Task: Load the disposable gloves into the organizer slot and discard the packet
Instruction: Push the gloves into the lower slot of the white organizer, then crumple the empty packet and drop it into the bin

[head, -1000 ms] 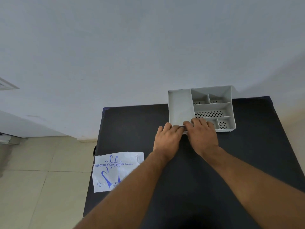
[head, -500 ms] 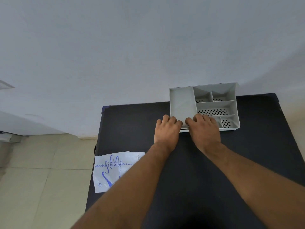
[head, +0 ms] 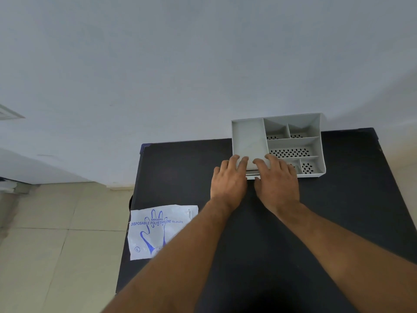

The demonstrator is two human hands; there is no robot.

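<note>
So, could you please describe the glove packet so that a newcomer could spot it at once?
On the black table, look at the near left edge, beside the left forearm. The glove packet lies flat, overhanging that edge: the only white plastic pouch, printed with a blue hand outline.

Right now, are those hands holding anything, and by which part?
Both the left hand and right hand press on the near edge of the grey organizer; whether they grip anything cannot be told.

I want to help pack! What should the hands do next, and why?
Probably press down into the organizer's big left slot, since both hands, left hand and right hand, rest fingers on its near edge. The glove packet lies apart.
</note>
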